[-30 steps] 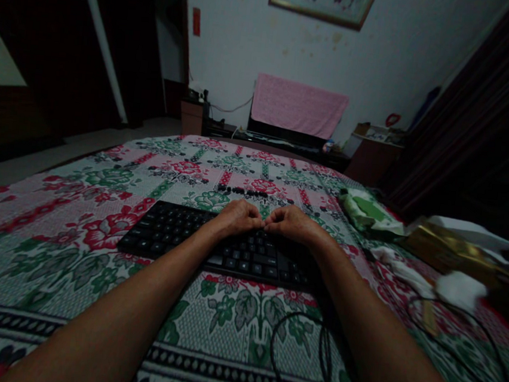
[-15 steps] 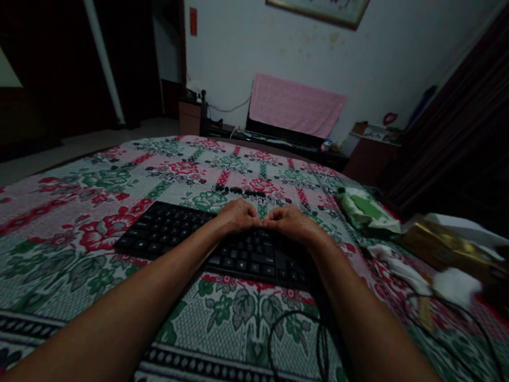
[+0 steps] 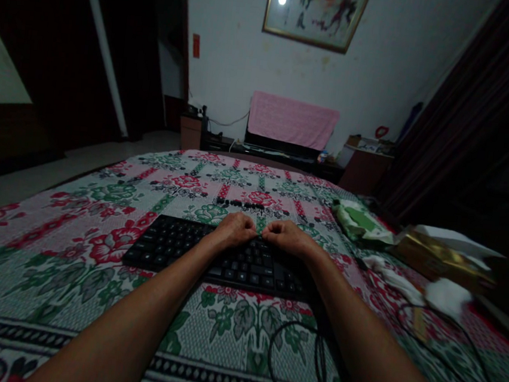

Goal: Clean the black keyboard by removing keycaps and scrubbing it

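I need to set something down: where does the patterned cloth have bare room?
The patterned cloth looks bare left of the keyboard and beyond the row of small black pieces. Crowded: the right, with the green pack, gold box, white bundle and black cable, and mid-cloth, where the left hand and right hand are at the keyboard.

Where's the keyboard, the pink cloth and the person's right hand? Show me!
keyboard [image 3: 246,267]: head view, on the keys near its middle
pink cloth [image 3: 293,121]: head view, on the middle of the cloth
right hand [image 3: 289,236]: head view, on the back of the hand
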Available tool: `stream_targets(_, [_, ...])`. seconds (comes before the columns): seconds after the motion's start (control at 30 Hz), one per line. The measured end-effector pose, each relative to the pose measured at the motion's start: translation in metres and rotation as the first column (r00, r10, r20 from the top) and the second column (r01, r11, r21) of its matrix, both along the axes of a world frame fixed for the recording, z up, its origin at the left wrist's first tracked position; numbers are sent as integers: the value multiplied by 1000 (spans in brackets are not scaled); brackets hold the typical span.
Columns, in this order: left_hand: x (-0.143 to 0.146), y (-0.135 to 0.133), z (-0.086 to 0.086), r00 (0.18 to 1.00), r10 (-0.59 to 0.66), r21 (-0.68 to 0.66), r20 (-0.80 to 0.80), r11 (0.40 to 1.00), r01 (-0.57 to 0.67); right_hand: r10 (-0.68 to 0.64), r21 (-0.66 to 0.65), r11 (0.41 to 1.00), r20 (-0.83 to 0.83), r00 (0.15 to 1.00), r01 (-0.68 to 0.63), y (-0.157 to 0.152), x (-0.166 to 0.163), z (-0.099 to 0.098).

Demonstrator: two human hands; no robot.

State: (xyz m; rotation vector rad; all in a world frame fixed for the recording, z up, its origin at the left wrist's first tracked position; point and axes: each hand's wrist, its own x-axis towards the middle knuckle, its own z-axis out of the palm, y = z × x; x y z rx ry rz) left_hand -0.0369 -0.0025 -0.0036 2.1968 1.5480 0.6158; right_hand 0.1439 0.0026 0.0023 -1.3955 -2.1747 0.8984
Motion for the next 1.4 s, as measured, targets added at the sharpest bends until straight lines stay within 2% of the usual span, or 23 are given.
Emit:
stream_targets(0.13, [-10,-5,7,989,-6,21,-149,1000,10,-36,63,997,39,999,34,-2,0,-3])
stream_targets(0.3, [-23,-17,17,950,61,-6,-308,998,-66,-69,119,991,67,995,60,-3,-3,-4])
stream_targets(0.43, [-42,-29,19,907,109,27,-406,994,-107,-74,200,979,206,976,32,-8,0,2])
stream_targets(0.5, [-50,-34,16,890,145,50,-433,989,-138,-116,263,964,297,948,35,-13,4,3])
stream_targets(0.67, [-59,-39,3,902,176,80,-394,984,-157,-249,349,933,456,855,85,-31,10,-1])
stream_targets(0.97, [-58,-42,-7,915,190,145,-356,978,-147,-316,260,944,526,790,204,-47,-7,9])
stream_targets(1.13, [-59,-41,-12,913,203,166,-354,974,-152,-384,250,922,499,777,295,-56,-18,9])
stream_targets(1.27, [-62,-38,-19,922,208,193,-326,970,-151,-412,281,907,443,796,312,-61,-10,8])
stream_targets(1.4, [-64,-37,-24,937,194,229,-291,965,-129,-543,343,829,304,783,442,-64,17,5])
